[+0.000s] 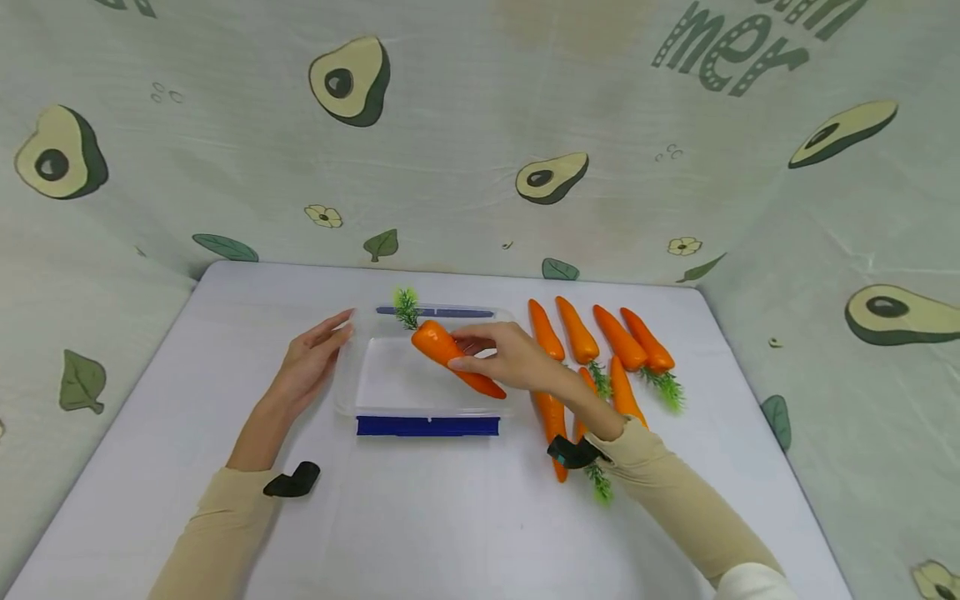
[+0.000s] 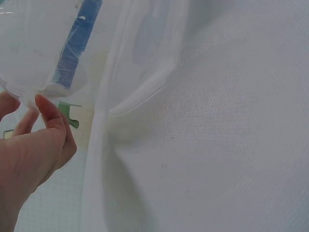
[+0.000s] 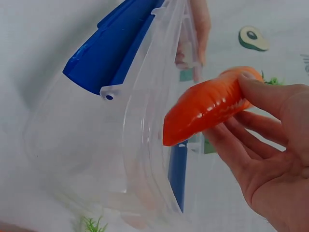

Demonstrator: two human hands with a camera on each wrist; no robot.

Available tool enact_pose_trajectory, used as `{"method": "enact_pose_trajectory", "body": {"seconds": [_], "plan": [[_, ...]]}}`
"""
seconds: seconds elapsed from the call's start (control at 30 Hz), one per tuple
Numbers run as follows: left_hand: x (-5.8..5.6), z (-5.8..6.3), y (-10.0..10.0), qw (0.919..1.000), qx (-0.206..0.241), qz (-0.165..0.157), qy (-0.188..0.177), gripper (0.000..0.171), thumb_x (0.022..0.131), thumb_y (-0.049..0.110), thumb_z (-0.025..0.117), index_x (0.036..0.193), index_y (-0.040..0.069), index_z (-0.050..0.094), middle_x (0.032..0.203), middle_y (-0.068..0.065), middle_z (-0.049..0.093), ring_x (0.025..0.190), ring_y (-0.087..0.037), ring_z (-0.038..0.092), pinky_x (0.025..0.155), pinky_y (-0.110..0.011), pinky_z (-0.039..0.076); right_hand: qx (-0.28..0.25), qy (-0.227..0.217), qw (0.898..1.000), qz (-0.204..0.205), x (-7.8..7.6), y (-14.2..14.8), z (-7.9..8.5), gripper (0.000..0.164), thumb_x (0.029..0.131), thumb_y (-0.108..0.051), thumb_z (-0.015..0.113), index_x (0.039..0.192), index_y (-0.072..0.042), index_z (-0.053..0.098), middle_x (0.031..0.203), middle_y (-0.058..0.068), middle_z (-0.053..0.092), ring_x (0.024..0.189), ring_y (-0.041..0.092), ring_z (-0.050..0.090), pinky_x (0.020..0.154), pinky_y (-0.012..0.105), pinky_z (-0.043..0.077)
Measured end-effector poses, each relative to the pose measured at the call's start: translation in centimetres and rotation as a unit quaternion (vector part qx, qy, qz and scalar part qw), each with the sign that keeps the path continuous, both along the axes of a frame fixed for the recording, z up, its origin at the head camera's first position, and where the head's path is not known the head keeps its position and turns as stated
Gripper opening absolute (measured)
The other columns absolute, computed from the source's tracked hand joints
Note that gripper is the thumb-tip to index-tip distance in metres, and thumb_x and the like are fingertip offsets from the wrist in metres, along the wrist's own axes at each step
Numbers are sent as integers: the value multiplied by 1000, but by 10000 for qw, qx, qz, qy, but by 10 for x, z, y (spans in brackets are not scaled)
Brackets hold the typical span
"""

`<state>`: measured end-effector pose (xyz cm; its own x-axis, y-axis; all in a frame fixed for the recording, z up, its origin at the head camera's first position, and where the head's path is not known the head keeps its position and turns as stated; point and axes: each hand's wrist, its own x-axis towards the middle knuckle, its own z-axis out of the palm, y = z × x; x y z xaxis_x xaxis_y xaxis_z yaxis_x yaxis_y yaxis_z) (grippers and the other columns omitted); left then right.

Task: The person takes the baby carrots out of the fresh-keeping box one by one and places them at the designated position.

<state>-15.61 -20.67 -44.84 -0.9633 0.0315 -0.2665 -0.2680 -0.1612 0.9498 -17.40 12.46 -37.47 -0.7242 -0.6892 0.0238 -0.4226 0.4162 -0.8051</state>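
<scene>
A clear plastic container [image 1: 352, 375] with blue clip flaps [image 1: 427, 426] stands on the table. My right hand [image 1: 498, 357] holds a shiny orange toy carrot [image 1: 435, 340] tilted above it, green tuft toward the far left, between thumb and fingers. The right wrist view shows this carrot [image 3: 207, 106] beside the container's rim [image 3: 140, 111]. At the container's left side, my left hand [image 1: 311, 358] touches the edge near the far corner, fingers fairly straight. In the left wrist view, the left hand [image 2: 38, 145] has its fingertips at the rim.
Several more toy carrots [image 1: 576, 329] with green tufts lie to the right of the container, some partly hidden under my right forearm. A white cloth covers the table [image 1: 420, 517]. Behind and beside it hangs a curtain [image 1: 450, 150] printed with avocados.
</scene>
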Motion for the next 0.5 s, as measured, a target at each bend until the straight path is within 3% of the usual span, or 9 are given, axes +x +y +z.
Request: {"method": "enact_pose_trajectory", "body": {"seconds": [0.27,0.5], "plan": [[0,1,0,10000,-35,-31,-24,65,103,29,66,159,12,39,166,-5,28,130,-2,37,106,-15,34,-97,-345,9944,-991,8,19,14,46,97,-24,75,138,-6,64,123,6,71,112,21,68,93,37,57],[0,-1,0,9999,115,14,40,65,103,26,67,159,9,38,164,-5,28,120,0,41,99,-13,38,-218,-402,9856,-1627,13,38,18,49,97,-27,75,140,-7,63,124,8,71,112,24,68,91,39,58]]}}
